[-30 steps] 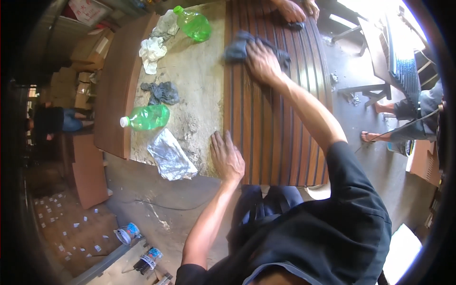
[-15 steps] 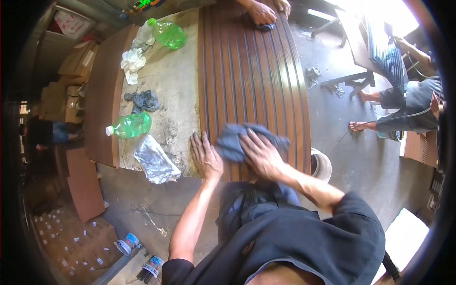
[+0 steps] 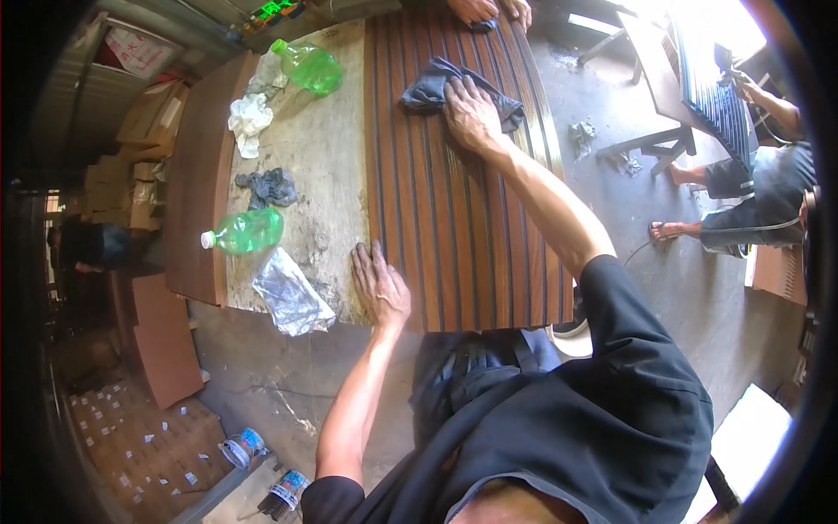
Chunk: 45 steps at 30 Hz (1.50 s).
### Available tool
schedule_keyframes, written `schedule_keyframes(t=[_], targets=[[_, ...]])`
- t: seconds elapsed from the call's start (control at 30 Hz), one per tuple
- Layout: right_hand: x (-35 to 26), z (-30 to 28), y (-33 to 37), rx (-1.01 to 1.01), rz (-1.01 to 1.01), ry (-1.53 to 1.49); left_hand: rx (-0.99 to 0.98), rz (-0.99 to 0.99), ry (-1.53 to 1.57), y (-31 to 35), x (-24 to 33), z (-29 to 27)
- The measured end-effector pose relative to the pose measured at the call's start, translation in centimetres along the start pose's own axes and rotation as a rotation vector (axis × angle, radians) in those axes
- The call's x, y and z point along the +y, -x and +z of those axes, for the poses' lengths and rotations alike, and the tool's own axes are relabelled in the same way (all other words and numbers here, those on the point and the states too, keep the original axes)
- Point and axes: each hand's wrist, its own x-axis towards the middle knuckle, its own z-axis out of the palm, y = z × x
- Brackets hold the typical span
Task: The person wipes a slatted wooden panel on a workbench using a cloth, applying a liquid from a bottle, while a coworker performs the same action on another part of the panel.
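A brown slatted wood panel (image 3: 471, 218) with dark grooves lies on the worktable in front of me. Toward its far half, my right hand (image 3: 473, 113) holds a bunched dark grey-blue rag (image 3: 426, 89) against the slats, palm down, arm stretched out. The rag spreads past my fingers on both sides. My left hand (image 3: 381, 286) rests flat at the panel's near left edge, fingers apart and holding nothing. At the far end, another person's hand (image 3: 474, 10) presses a dark cloth (image 3: 483, 26) on the same panel.
On the bare tabletop (image 3: 327, 192) to the left are two green bottles, one far (image 3: 312, 70) and one near (image 3: 249, 230), white crumpled paper (image 3: 250, 124), a dark rag (image 3: 268, 187) and a silvery-white packet (image 3: 292, 293). A bucket (image 3: 572, 339) stands by the near right corner. Another person works at right.
My right hand has slid the rag away from me along the slats to the panel's far half. My left hand stays put. The other person's hands have shifted toward the far edge.
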Motion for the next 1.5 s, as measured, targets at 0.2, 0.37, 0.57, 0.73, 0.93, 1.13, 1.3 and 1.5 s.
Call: schedule_keyframes(t=[0.2, 0.37, 0.57, 0.73, 0.93, 1.13, 1.3, 1.5], targets=[[-7.0, -4.6, 13.9, -0.124, -0.007, -0.036, 0.015, -0.066, -0.01, 1.6, -1.0, -0.4], [-7.7, -7.2, 17.7, -0.181, 0.014, -0.005, 0.023, -0.033, 0.006, 1.3, -0.9, -0.4], [-0.7, -0.1, 3.2, -0.074, -0.057, 0.023, -0.013, -0.064, -0.007, 2.5, 0.1, -0.1], [0.5, 1.2, -0.8, -0.022, 0.001, 0.009, -0.007, -0.047, -0.018, 1.2, -0.6, 0.3], [-7.6, -5.4, 16.0, -0.173, -0.02, -0.065, 0.001, -0.068, -0.011, 1.4, -1.4, -0.2], [-9.6, -7.0, 18.6, -0.263, 0.076, -0.07, 0.007, -0.078, -0.012, 1.9, -0.9, -0.5], [-2.4, 0.6, 3.4, -0.087, 0.041, 0.041, 0.014, -0.049, -0.037, 1.4, -0.1, -0.7], [1.9, 3.3, -5.0, -0.031, 0.143, 0.093, 0.026, -0.033, 0.004, 0.5, -0.3, 0.0]])
